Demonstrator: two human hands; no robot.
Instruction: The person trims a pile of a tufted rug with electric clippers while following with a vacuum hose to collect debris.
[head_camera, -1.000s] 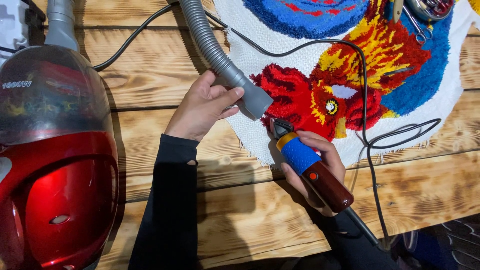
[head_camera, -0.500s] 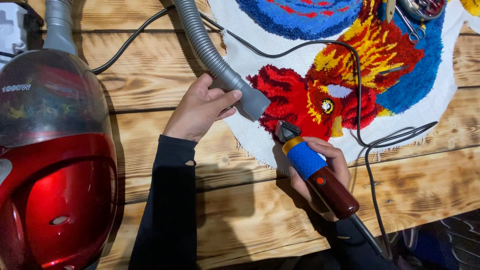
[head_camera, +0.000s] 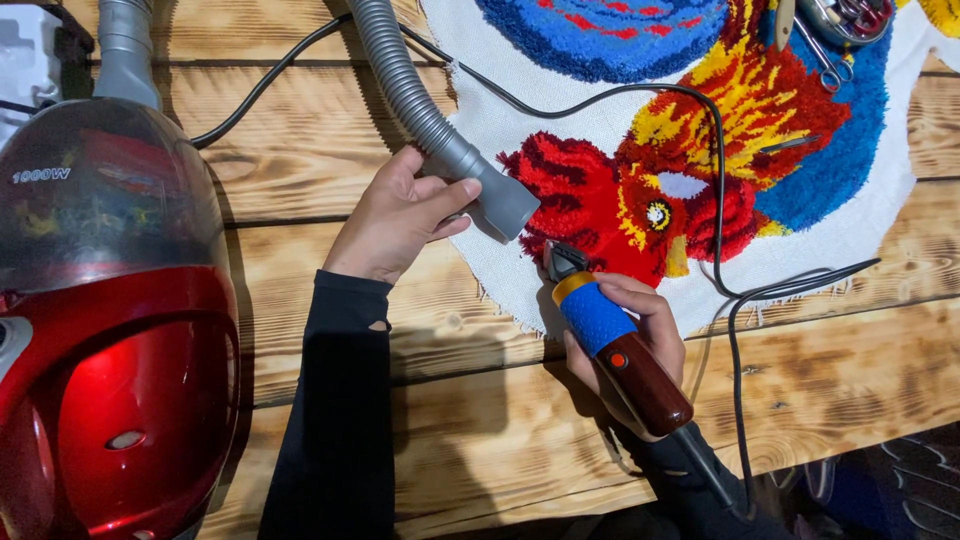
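While the left hand (head_camera: 398, 222) grips the grey vacuum hose (head_camera: 440, 140), the right hand (head_camera: 640, 345) wraps the corded trimmer (head_camera: 610, 335).
Both are closed firmly; the trimmer's head meets the red pile at the tufted rug's (head_camera: 600, 200) six o'clock edge on the desk (head_camera: 300, 150). Carving looks underway; steady guidance along the edge seems needed.

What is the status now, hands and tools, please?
Left hand grips grey vacuum hose nozzle. Right hand grips electric trimmer, head at tufted rug's red edge. Black cord crosses rug.
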